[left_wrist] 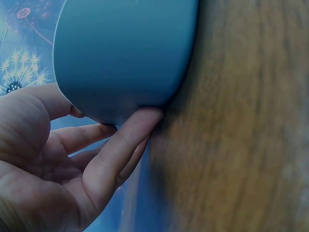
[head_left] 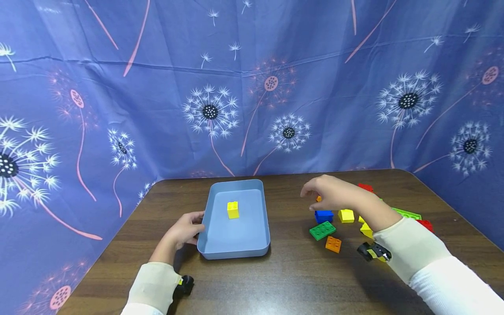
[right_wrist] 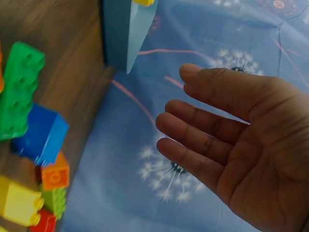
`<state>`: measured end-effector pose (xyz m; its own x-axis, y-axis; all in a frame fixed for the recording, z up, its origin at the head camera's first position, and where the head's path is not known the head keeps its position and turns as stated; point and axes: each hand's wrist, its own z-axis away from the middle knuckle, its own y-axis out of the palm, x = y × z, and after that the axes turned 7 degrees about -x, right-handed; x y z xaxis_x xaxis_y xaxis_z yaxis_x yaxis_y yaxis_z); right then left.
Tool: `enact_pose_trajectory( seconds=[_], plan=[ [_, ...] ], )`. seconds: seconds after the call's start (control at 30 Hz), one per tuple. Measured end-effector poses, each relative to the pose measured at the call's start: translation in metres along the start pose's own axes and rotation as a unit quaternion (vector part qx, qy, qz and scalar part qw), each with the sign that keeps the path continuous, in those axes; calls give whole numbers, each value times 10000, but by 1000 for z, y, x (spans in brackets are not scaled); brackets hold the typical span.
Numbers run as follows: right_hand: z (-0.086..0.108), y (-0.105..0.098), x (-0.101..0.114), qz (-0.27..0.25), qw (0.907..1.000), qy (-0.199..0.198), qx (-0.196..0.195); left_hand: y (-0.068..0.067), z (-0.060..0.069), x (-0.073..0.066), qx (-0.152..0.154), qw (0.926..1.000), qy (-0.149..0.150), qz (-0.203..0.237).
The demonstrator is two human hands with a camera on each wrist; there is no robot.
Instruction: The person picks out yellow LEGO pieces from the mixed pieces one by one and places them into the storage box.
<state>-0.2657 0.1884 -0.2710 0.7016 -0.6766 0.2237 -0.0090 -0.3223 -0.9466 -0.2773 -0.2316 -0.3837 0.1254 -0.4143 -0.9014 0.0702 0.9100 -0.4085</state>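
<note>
Left of centre, a plain grey-blue tray [head_left: 234,238] frames a yellow block [head_left: 233,210]. Right of centre: a deep blue block [head_left: 324,217], a green block [head_left: 322,230], an orange block [head_left: 333,244]. Dark brown, wood-grained worktop [head_left: 291,280]; across the top, blue cloth [head_left: 240,26] patterned with white and pink dandelions.

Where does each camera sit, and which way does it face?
Head: worn on the head, facing forward and down over the dark wooden table, shallow blue rectangular tray and dandelion-patterned blue cloth; left grip and right grip show.
Left wrist: on the left wrist, facing the tray's outer wall; left grip's palm shows.
Right wrist: on the right wrist, facing toward the cloth; right grip's palm and fingers show.
Shared: head and right wrist both see the green rectangular plastic brick and blue plastic brick.
</note>
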Motion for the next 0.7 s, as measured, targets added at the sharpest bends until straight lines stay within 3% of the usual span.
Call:
enact_pose_trajectory(
  seconds=[0.37,0.7],
  plan=[
    [26,1,-29,-184,9981,548,209,-2,0,0,128,9999,87,-22],
    [37,7,-61,-222,9939,1004,408,0,1,0,120,9999,105,-12]
  ],
)
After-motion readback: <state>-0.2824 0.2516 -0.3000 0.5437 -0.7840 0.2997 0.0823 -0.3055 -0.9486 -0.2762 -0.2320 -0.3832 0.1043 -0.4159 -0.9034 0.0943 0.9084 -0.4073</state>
